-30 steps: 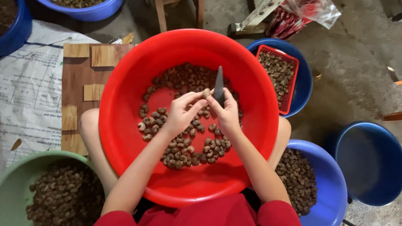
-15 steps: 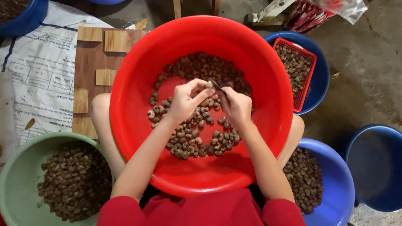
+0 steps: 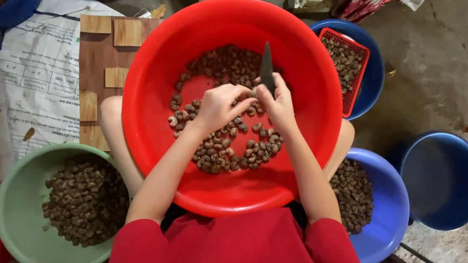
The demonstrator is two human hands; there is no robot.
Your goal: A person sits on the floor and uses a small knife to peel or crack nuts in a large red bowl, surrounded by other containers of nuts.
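Note:
A big red basin [image 3: 157, 49] rests on my lap, holding several brown cashew nuts [image 3: 227, 147]. Over its middle, my left hand [image 3: 219, 107] pinches a single nut [image 3: 251, 92] between thumb and fingers. My right hand [image 3: 279, 108] grips a small dark-bladed knife [image 3: 267, 69], its blade pointing away from me, right against that nut. Both hands touch at the fingertips.
A green bowl [image 3: 11, 209] of nuts sits at lower left. A blue bowl [image 3: 390, 214] of nuts is at right, an empty blue bucket [image 3: 442, 179] beyond it, and a blue bowl with a red basket [image 3: 346, 59] at upper right. A wooden board [image 3: 98, 67] lies left.
The knife blade, tucked low half a second ago, now stands up pointing away again. The whole view has shifted slightly, with the basin sitting higher in frame.

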